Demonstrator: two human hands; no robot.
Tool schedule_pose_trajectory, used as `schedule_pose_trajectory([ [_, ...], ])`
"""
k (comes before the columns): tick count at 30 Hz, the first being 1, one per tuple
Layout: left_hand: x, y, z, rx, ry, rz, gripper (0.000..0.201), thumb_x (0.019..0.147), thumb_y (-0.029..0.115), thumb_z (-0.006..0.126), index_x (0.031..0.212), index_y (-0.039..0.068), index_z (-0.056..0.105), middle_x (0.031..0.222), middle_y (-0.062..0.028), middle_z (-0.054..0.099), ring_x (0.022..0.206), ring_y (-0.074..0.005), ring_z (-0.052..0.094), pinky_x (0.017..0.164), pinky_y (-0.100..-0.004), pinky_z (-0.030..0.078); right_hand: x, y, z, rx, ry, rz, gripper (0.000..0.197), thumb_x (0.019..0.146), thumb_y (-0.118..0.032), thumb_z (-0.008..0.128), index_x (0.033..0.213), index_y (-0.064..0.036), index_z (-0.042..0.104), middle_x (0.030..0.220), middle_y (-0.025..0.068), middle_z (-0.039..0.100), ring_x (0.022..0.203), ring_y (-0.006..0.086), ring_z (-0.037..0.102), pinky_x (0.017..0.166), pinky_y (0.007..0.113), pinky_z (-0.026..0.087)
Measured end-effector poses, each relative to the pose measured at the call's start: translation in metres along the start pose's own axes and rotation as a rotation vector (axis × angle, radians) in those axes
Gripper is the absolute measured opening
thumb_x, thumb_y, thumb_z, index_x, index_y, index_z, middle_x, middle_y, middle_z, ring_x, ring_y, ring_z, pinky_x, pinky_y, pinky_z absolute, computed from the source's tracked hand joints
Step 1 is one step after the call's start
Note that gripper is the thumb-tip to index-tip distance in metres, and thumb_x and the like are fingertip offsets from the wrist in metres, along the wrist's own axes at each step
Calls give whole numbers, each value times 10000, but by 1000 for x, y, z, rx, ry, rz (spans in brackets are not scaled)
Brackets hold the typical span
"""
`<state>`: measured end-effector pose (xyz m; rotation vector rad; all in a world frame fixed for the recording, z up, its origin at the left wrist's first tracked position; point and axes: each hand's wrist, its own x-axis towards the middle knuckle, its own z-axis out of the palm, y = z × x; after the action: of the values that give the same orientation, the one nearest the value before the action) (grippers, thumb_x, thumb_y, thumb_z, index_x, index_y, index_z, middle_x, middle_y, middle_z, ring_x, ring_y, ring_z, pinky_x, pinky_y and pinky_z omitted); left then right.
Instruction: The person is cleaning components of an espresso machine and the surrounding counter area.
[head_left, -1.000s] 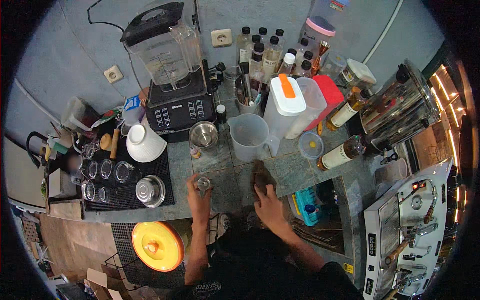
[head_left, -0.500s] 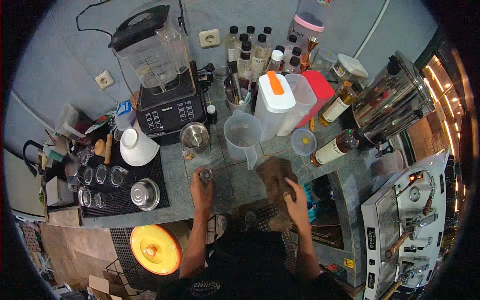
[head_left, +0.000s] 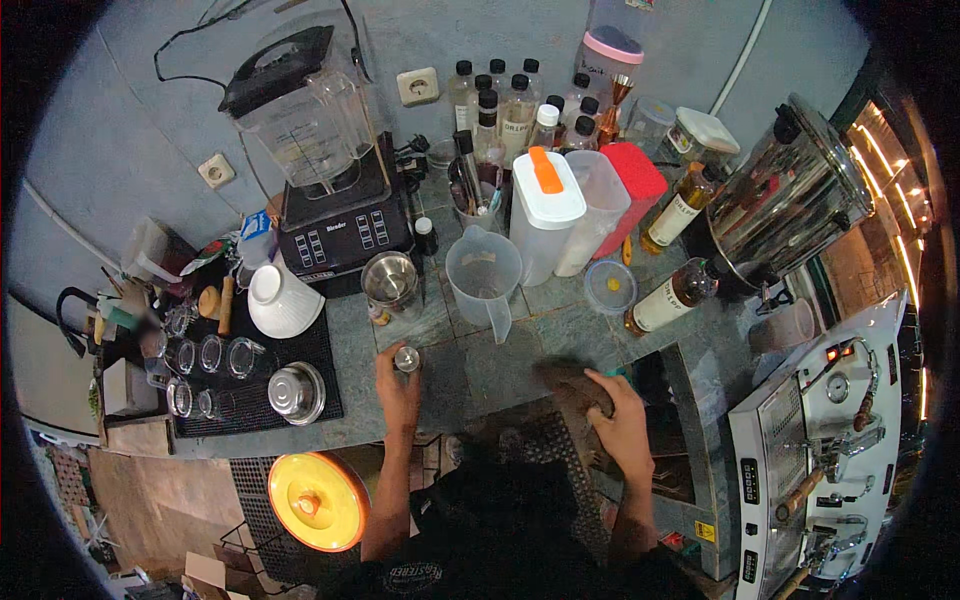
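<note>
My left hand (head_left: 397, 390) is closed around a small shiny round cup (head_left: 406, 359), held upright near the counter's front edge. Whether the cup is glass or metal I cannot make out. Over the front edge further right, my right hand (head_left: 622, 425) grips a brown cloth (head_left: 578, 384), bunched under the fingers and partly blurred. Between and beyond the hands stands a clear plastic measuring jug (head_left: 484, 275), its handle toward me. A steel cup (head_left: 391, 280) sits just past my left hand.
At the back left is a blender (head_left: 335, 220). A black mat (head_left: 250, 405) carries upturned glasses, a white bowl (head_left: 285, 302) and a steel bowl (head_left: 297, 391). Lidded pitchers (head_left: 545, 215) and syrup bottles (head_left: 672, 298) line the back. An espresso machine (head_left: 820, 450) stands at right.
My right hand has moved right and toward me, drawing the cloth off the middle of the counter to its front edge. The left hand's cup has tipped slightly and stays nearly in place.
</note>
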<state>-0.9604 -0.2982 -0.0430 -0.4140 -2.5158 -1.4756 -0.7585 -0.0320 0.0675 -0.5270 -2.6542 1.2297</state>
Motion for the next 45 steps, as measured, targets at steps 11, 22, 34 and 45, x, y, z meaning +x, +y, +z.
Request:
schedule_pose_trajectory([
  [11, -13, 1, -7, -127, 45, 102, 746, 738, -110, 705, 1387, 41, 370, 1119, -122, 615, 1070, -247, 594, 1010, -384, 402, 17, 1, 25, 22, 431, 25, 535, 807, 37, 563, 1330, -70, 521, 1090, 166, 513, 978, 327, 556, 882, 386, 454],
  [22, -18, 4, -27, -168, 74, -143, 814, 707, -64, 758, 1404, 59, 357, 1074, -97, 658, 980, -213, 586, 924, -349, 436, 51, 25, 61, -106, 428, 50, 559, 819, 25, 581, 1361, -76, 492, 1165, 190, 485, 1093, 379, 501, 938, 442, 419],
  [34, -25, -10, -39, -200, 266, -230, 624, 770, -26, 731, 1317, 48, 440, 1089, -84, 635, 976, -166, 530, 881, -305, 413, 63, 47, 90, -372, 141, -7, 649, 789, -6, 630, 1400, -114, 438, 1359, 174, 420, 1188, 410, 435, 1022, 513, 368],
  [45, 5, 5, -65, -226, 294, -156, 587, 771, -57, 721, 1288, 28, 457, 1070, -98, 614, 978, -182, 591, 897, -310, 448, 63, 55, 101, -303, 221, 12, 629, 881, -177, 633, 1455, -133, 379, 1420, 159, 402, 1251, 397, 355, 1035, 560, 286],
])
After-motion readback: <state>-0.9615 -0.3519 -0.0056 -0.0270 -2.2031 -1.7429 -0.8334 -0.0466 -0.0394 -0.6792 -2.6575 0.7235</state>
